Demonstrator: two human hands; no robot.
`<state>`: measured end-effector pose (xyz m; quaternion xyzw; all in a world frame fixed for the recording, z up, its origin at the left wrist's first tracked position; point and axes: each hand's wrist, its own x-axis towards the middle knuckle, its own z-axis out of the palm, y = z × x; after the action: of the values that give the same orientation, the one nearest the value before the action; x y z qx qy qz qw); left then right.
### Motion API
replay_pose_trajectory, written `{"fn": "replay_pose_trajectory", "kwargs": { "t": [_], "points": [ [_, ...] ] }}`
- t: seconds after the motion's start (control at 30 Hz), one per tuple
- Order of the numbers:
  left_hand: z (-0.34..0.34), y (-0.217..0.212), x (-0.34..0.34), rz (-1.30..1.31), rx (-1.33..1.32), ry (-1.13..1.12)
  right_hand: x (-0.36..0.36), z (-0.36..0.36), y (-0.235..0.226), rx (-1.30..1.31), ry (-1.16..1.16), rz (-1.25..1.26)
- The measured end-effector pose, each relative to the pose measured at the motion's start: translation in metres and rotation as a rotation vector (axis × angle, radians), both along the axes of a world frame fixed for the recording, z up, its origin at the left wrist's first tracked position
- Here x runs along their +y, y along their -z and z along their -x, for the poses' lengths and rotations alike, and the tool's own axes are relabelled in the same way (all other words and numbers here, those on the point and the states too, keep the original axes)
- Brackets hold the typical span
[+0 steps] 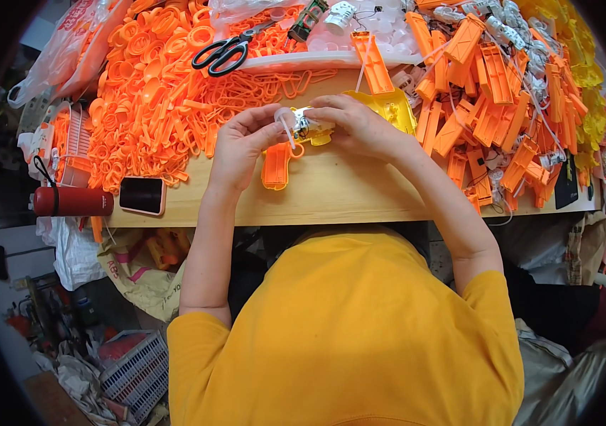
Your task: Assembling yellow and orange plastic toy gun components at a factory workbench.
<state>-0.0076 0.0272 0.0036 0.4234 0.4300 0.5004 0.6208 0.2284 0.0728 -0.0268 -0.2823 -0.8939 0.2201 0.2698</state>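
Note:
My left hand [246,138] pinches a translucent plastic piece [285,119], cup-shaped with a narrow stem, between thumb and fingertips. Just right of it, a small white mechanism with dark wires [304,125] sits in a yellow plastic shell [322,137]. My right hand [360,126] grips this assembly from the right, its fingertips over the white part; the thumb is mostly hidden. Below the hands an orange plastic handle-like casing with a ring at its side [275,167] lies against the assembly; whether they are joined I cannot tell. Another yellow shell [397,110] lies behind my right wrist.
Loose orange parts [147,89] are heaped at the left, with black-handled scissors [225,53] beside a white tray [331,59] of translucent pieces. Orange casings with wires [491,106] pile up at the right. A red bottle [76,201] and a phone [142,195] lie front left.

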Motion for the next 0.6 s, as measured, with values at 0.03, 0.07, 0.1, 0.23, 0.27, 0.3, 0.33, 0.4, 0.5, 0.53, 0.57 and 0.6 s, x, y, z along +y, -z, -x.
{"fn": "replay_pose_trajectory", "kwargs": {
  "t": [0.03, 0.07, 0.1, 0.23, 0.27, 0.3, 0.33, 0.4, 0.5, 0.53, 0.57, 0.6],
  "points": [
    [0.0, 0.001, 0.0, 0.001, 0.001, 0.002, 0.001, 0.0, 0.001, 0.01, -0.01, 0.007],
    [0.0, 0.002, 0.0, -0.004, 0.012, 0.009, 0.001, -0.001, 0.001, 0.019, -0.021, 0.015],
    [0.0, 0.002, -0.001, -0.009, 0.023, 0.013, 0.001, 0.0, 0.001, 0.02, -0.022, 0.016],
    [-0.001, 0.004, 0.0, -0.066, 0.118, -0.006, 0.0, 0.002, -0.006, -0.026, -0.015, 0.005],
    [-0.001, 0.005, 0.0, -0.08, 0.114, -0.024, 0.001, 0.003, -0.008, -0.054, -0.022, 0.025],
    [-0.001, 0.005, 0.0, -0.096, 0.11, -0.041, 0.001, 0.003, -0.008, -0.054, -0.022, 0.025],
    [-0.001, 0.006, 0.001, -0.095, 0.111, -0.04, 0.002, 0.002, -0.008, -0.096, -0.044, -0.021],
    [-0.002, 0.007, 0.002, -0.054, 0.11, -0.068, 0.005, 0.001, -0.008, -0.136, -0.065, -0.065],
    [-0.002, 0.009, 0.001, -0.044, 0.102, -0.093, 0.007, 0.001, -0.006, -0.158, -0.088, -0.071],
    [0.001, 0.01, 0.001, -0.042, 0.096, -0.097, 0.007, 0.003, -0.006, -0.151, -0.089, -0.086],
    [0.003, 0.011, 0.0, -0.04, 0.092, -0.1, 0.007, 0.006, -0.005, -0.144, -0.09, -0.101],
    [0.003, 0.011, 0.0, -0.038, 0.098, -0.1, 0.007, 0.005, -0.006, -0.141, -0.089, -0.099]
  ]
}}
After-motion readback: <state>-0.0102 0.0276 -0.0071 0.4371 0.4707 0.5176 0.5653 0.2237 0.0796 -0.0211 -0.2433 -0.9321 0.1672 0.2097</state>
